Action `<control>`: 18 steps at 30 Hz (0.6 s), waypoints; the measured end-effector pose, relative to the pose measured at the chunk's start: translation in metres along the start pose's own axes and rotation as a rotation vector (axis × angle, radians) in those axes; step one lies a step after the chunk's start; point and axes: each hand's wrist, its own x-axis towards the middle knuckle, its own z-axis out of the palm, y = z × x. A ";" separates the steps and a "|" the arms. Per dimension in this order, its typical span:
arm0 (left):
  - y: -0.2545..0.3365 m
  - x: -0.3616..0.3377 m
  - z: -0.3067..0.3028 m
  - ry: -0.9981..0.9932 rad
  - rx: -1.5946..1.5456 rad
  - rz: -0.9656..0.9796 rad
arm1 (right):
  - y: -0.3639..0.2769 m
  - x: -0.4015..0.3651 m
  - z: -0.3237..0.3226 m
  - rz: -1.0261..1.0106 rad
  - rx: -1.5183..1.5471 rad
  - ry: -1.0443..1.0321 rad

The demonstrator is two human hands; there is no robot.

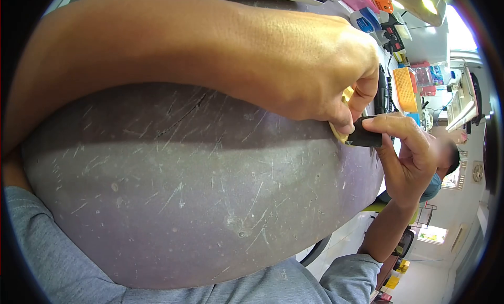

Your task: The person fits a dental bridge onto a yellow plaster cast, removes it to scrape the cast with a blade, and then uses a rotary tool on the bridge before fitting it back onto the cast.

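My left hand point(310, 67) reaches across the scratched dark table point(184, 199) and pinches a small pale yellow piece point(338, 131) between thumb and fingers. My right hand point(412, 157) comes up from the lower right and holds a small black object point(364, 139) with thumb and fingertips. The yellow piece touches the left end of the black object. Both hands meet near the table's right edge. What the black object is cannot be told.
An orange box point(405, 88), a blue item point(367, 21) and a black device point(382, 88) lie at the table's far end. Another person point(446, 162) sits beyond the right edge. White shelving point(462, 99) stands at the far right.
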 end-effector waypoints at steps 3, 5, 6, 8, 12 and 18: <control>0.000 -0.002 0.002 0.046 0.001 -0.005 | -0.002 0.001 0.001 -0.008 -0.013 0.004; -0.001 -0.003 0.002 0.069 -0.018 0.008 | -0.002 0.001 0.001 -0.014 -0.021 0.011; -0.001 -0.003 0.002 0.071 -0.019 0.007 | -0.001 0.000 0.002 -0.006 -0.008 0.015; -0.001 -0.002 0.002 0.052 0.002 0.024 | -0.001 0.000 0.002 0.000 0.006 0.019; -0.004 -0.001 0.004 0.081 0.007 0.048 | 0.001 -0.002 0.002 0.018 -0.015 0.028; -0.001 -0.002 0.002 0.040 0.001 0.030 | 0.003 -0.005 0.006 0.050 0.006 0.057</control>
